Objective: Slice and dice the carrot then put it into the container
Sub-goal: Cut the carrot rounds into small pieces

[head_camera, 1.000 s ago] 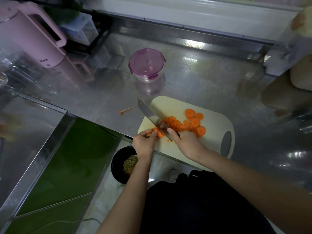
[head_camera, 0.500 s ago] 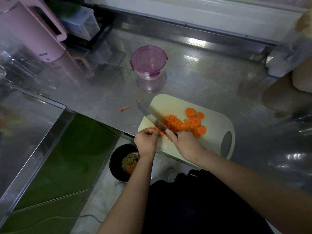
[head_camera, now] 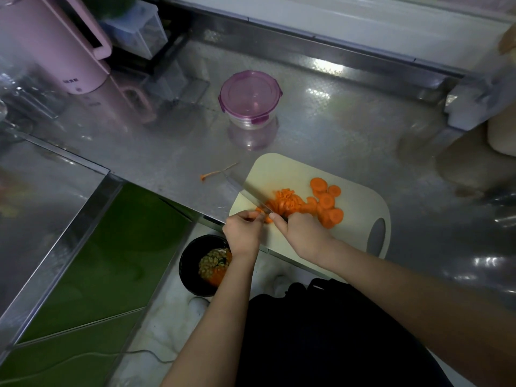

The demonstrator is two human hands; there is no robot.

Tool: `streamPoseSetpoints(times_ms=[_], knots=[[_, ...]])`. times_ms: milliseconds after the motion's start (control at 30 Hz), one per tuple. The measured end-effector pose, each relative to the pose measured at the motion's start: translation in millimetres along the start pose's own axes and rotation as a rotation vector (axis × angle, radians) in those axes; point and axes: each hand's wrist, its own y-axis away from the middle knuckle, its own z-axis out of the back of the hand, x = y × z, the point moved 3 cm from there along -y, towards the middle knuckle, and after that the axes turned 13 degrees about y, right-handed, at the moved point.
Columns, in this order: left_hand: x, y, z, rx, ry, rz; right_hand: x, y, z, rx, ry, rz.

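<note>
A cream cutting board (head_camera: pixel 282 170) lies at the steel counter's front edge. On it are round carrot slices (head_camera: pixel 326 201) and a pile of diced carrot (head_camera: pixel 284 201). My right hand (head_camera: pixel 303 236) grips a knife (head_camera: pixel 247 192) whose blade lies down across the carrot at the board's near left. My left hand (head_camera: pixel 243 231) pinches the small carrot pieces next to the blade. A round clear container (head_camera: pixel 250 100) with a purple lid, closed, stands behind the board.
A carrot tip (head_camera: pixel 216 173) lies on the counter left of the board. A pink kettle (head_camera: pixel 47 43) stands at the back left. A black bin (head_camera: pixel 203 265) with scraps sits on the floor below the counter edge. A green-floored gap drops off at left.
The knife blade has dropped lower and come down through the carrot near my left fingers. The diced pile has grown slightly. Both hands stay at the board's near left.
</note>
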Motion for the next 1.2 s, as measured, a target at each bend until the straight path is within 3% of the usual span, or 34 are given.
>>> streamPoseSetpoints(times_ms=[267, 533, 700, 1200], knots=[[-2, 2, 0, 0.003, -0.005, 0.005, 0, -4, -5, -0.017, 0.012, -0.057], [0, 3, 2, 0.003, 0.006, -0.009, -12, -16, 1, 0.000, -0.197, -0.033], [1, 4, 2, 0.001, 0.019, -0.022, -16, -7, 4, -0.111, -0.298, -0.019], [-1, 10, 3, -0.043, 0.014, -0.015, -21, 8, 0, -0.133, -0.208, 0.033]])
